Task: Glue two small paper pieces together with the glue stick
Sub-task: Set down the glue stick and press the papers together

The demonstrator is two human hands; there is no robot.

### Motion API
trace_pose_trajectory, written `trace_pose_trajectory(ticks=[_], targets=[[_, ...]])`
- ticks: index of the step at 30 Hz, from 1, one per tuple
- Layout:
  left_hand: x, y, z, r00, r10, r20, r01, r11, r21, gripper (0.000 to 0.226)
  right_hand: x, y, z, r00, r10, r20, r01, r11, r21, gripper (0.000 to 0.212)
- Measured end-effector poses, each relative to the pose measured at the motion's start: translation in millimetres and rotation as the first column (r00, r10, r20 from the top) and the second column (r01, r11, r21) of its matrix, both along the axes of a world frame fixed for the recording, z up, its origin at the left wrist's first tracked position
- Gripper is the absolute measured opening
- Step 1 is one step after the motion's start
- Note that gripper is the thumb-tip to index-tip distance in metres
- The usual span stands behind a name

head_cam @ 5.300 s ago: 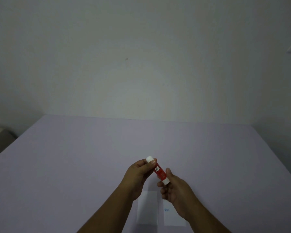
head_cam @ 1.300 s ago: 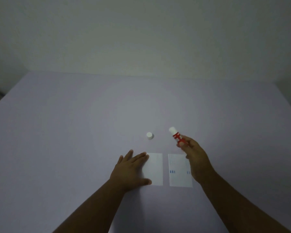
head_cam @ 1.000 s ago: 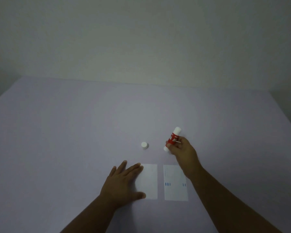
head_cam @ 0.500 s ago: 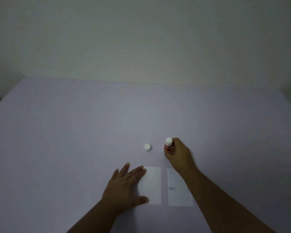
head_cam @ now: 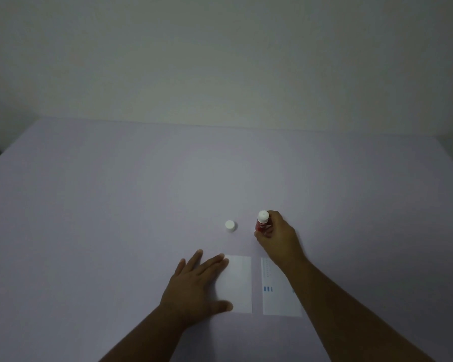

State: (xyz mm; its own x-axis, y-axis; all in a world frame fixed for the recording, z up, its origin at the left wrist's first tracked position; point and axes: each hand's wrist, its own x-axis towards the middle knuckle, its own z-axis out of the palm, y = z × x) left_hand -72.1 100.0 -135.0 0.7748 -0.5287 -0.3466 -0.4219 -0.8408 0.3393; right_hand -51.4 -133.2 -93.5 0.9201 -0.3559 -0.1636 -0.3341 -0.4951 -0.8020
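Observation:
Two small white paper pieces lie side by side near the table's front. My left hand (head_cam: 198,286) rests flat, fingers spread, on the left edge of the plain left paper (head_cam: 238,283). The right paper (head_cam: 272,291) has small blue marks; my right forearm crosses its right part. My right hand (head_cam: 279,237) grips the red glue stick (head_cam: 262,222), which stands about upright on the table beyond the papers, white end up. Its white cap (head_cam: 230,225) sits alone on the table just left of the stick.
The pale lilac table (head_cam: 115,205) reaches back to a plain wall. Its right edge runs off at the far right.
My right hand has turned the glue stick from tilted in the air to standing upright on the table beside the cap. The left hand has stayed flat on the left paper.

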Motion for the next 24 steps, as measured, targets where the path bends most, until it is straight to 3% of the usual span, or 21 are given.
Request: trace_pose_trajectory(ticks=[9, 12, 14, 16, 18, 20, 22, 24], targets=[[0, -1, 0, 1.000, -0.001, 0.002, 0.001, 1.000, 0.012, 0.097, -2, -1, -4, 0.997, -0.072, -0.003, 0.072, 0.997, 0.026, 0.034], [1, -1, 1, 1.000, -0.007, -0.008, 0.007, 1.000, 0.010, 0.096, -7, -3, -1, 0.969, -0.245, -0.028, 0.246, 0.967, 0.070, 0.036], [1, -1, 3, 1.000, -0.010, -0.014, 0.010, 1.000, 0.007, 0.095, -17, -2, 3, 0.904, -0.425, -0.043, 0.427, 0.894, 0.135, 0.031], [1, -1, 4, 1.000, -0.014, -0.022, 0.014, 1.000, 0.010, 0.095, -34, 3, 6, 0.867, -0.497, -0.034, 0.497, 0.858, 0.132, 0.025], [1, -1, 5, 0.999, -0.013, -0.031, 0.014, 1.000, 0.018, 0.095, -60, 16, 3, 0.932, -0.363, 0.000, 0.363, 0.930, 0.059, 0.023], [2, -1, 6, 0.999, -0.016, -0.036, 0.017, 0.999, 0.028, 0.094, -88, 29, 0, 0.996, -0.083, 0.013, 0.083, 0.995, -0.048, 0.022], [2, -2, 6, 0.999, -0.022, -0.037, 0.024, 0.999, 0.034, 0.094, -111, 36, -5, 0.980, 0.196, 0.030, -0.187, 0.964, -0.191, 0.017], [2, -2, 7, 0.999, -0.024, -0.040, 0.025, 0.999, 0.035, 0.094, -122, 37, -10, 0.911, 0.411, 0.037, -0.369, 0.851, -0.373, 0.012]])
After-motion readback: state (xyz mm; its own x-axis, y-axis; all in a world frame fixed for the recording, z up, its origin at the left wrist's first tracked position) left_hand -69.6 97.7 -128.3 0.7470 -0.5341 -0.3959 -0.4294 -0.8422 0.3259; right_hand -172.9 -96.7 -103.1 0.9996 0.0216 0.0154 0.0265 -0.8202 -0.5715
